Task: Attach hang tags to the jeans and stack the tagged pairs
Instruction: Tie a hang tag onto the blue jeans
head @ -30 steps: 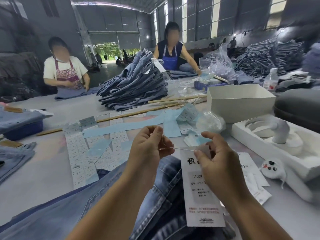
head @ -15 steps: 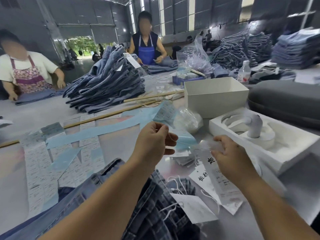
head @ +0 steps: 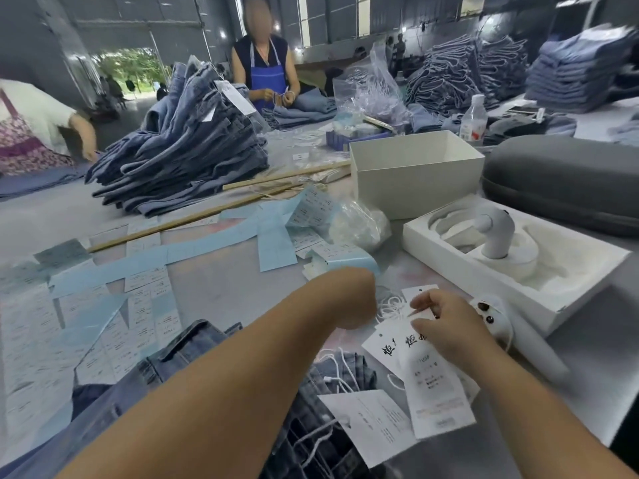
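Here the right hand (head: 449, 335) lies on a fan of white hang tags (head: 434, 385), its fingers curled and pinching the upper edge of the top tag beside its punched hole. The left hand (head: 349, 299) is balled into a fist just left of the tags, its fingers turned away from the camera — whether it holds anything cannot be told. Loops of white string (head: 392, 305) lie between the two hands. Under the left forearm, nearest the camera, a pair of dark blue jeans (head: 179, 361) lies on the table with its waistband up; another tag (head: 371, 421) and more string rest on the denim.

The table (head: 221, 292) is pale and smooth, littered with light blue paper strips (head: 152, 264) and sheets of small printed labels (head: 145, 309). To the right stand a moulded white tray (head: 567, 271) and, behind it, an open white cardboard box (head: 415, 171), with a grey rounded case (head: 567, 181) beside them. Long wooden sticks (head: 193, 219) run across the middle. Further off, a tall slumped stack of folded jeans (head: 186, 150) rises — soft, creased, faded blue. Two other workers stand behind it in a grey hall.
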`<state>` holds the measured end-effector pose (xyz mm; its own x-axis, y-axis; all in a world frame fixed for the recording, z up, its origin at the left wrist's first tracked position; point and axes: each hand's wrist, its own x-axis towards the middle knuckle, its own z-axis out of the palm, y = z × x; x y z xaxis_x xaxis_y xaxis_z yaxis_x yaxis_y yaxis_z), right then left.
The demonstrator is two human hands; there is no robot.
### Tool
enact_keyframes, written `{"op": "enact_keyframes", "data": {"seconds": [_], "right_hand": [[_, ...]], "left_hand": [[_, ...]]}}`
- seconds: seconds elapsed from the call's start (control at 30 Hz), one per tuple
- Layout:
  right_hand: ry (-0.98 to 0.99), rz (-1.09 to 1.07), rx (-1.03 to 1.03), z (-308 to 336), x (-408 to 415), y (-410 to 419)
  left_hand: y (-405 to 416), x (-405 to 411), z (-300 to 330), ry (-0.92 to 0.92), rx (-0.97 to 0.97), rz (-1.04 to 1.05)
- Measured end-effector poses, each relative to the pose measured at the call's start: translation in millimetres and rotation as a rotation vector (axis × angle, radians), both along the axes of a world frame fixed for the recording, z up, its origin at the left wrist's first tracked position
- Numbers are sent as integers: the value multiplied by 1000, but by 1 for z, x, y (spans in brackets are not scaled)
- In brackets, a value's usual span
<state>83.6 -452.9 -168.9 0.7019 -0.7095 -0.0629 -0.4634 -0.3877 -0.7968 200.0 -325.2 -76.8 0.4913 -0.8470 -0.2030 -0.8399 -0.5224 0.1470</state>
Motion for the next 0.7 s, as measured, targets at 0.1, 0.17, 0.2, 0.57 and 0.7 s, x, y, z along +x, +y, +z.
{"op": "enact_keyframes", "data": {"seconds": [0.1, 0.17, 0.2, 0.57, 0.7], "right_hand": [[28, -2, -28, -7, 1, -2], [52, 11, -67, -10, 1, -4], [63, 19, -92, -11, 2, -5], [6, 34, -250, -10, 12, 9], [-13, 37, -215, -11, 13, 12]], "left_hand": [[-10, -7, -23, 18, -43, 1], [-10, -6, -33, 60, -104, 10], [-11, -4, -34, 102, -155, 19], [-35, 20, -26, 586, -568, 172], [-30, 31, -46, 499, -484, 170]]}}
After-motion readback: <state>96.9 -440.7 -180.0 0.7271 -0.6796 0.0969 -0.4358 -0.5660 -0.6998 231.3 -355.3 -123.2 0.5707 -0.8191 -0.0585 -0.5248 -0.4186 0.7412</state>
